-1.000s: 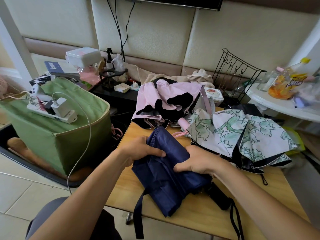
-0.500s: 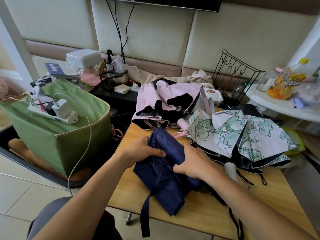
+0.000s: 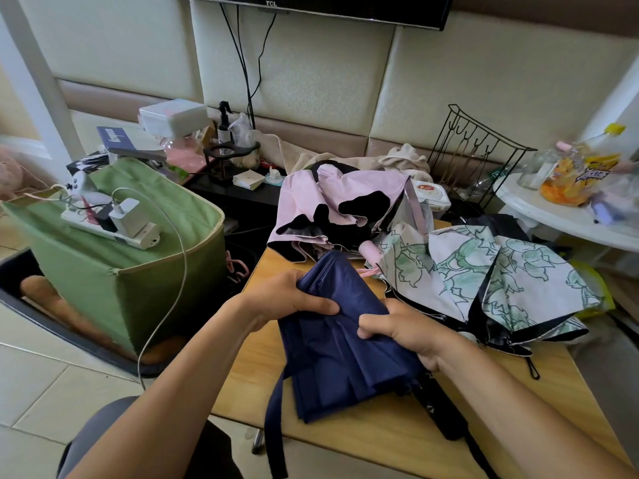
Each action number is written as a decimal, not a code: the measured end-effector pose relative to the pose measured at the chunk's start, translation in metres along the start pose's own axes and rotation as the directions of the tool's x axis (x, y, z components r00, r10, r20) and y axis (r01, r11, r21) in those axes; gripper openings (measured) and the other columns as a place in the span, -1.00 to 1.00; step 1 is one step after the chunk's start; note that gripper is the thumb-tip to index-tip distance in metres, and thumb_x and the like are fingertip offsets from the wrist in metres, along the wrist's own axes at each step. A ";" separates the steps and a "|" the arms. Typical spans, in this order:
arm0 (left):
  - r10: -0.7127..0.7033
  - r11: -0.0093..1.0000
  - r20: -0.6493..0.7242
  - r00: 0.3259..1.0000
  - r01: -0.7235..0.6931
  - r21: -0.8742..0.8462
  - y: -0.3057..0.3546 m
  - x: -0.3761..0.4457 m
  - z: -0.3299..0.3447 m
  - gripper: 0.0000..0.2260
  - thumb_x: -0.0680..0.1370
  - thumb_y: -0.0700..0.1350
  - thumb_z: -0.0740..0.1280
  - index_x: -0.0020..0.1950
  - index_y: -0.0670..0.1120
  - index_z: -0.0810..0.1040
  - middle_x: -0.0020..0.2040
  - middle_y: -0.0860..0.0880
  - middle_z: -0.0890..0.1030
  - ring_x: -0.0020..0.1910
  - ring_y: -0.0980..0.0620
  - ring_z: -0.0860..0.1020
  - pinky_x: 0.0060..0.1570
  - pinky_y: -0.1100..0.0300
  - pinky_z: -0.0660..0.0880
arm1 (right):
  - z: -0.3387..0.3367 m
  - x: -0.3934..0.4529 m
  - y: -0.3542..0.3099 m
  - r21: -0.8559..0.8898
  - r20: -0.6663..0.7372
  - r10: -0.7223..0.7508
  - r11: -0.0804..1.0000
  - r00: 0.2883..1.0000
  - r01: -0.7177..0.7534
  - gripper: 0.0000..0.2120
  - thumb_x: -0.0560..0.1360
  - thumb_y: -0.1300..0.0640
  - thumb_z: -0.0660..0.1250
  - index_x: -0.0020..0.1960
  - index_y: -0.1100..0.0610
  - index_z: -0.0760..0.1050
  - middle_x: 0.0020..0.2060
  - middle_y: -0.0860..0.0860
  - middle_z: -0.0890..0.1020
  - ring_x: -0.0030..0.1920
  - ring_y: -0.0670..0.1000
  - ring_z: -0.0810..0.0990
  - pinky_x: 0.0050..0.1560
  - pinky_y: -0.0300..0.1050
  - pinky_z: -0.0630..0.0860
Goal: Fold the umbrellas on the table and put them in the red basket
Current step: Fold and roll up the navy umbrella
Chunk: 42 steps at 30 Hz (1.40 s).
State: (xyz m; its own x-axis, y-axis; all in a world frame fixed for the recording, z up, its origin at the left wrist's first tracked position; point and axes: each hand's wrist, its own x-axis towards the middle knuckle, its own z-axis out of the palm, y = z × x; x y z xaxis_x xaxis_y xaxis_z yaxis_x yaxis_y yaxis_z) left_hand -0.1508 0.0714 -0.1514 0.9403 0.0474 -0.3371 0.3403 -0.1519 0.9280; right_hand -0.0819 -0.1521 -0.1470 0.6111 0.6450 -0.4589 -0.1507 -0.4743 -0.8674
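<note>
Both hands I see from above are clamped on the navy umbrella [image 3: 342, 344], a limp bundle of smooth, creased fabric lying near the tabletop's [image 3: 380, 440] front left corner. My left hand [image 3: 290, 299] grips its upper left side, thumb laid across the cloth; my right hand [image 3: 401, 330] curls its fingers into the folds on the right side, the two thumbs nearly meeting over the middle. A flat navy strap [image 3: 273, 430] dangles over the tabletop's front edge, and the black handle [image 3: 439, 413] pokes out toward the front right. The tabletop is pale wood with visible grain.

Further back, along the right side, a floral umbrella [image 3: 484, 278] lies half-collapsed, white panels printed with green outlines and trimmed in black. At the back left corner sits a pink umbrella [image 3: 332, 209], soft matte cloth crumpled over a black lining, its rounded pink handle [image 3: 368, 252] just beside the navy fabric's far tip. No red basket shows anywhere.
</note>
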 end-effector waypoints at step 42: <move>-0.121 0.967 -0.118 0.986 0.090 -0.239 -0.010 0.004 0.018 -0.65 0.44 0.03 0.59 0.07 -0.19 0.70 -0.06 -0.11 0.76 -0.05 -0.06 0.73 0.03 0.02 0.68 | 0.008 0.012 0.002 -0.186 -0.159 -0.109 0.979 0.981 0.078 -0.68 0.38 0.26 0.59 0.11 0.18 0.64 -0.03 0.16 0.75 0.00 0.17 0.73 0.05 0.01 0.65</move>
State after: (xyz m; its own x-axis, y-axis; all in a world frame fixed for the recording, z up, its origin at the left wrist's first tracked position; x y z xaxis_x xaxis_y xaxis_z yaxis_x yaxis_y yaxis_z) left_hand -0.1505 0.0553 -0.1648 0.8863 0.1818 -0.4260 0.4157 0.0932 0.9047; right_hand -0.0806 -0.1406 -0.1561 0.7392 0.5895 -0.3256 0.0450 -0.5256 -0.8495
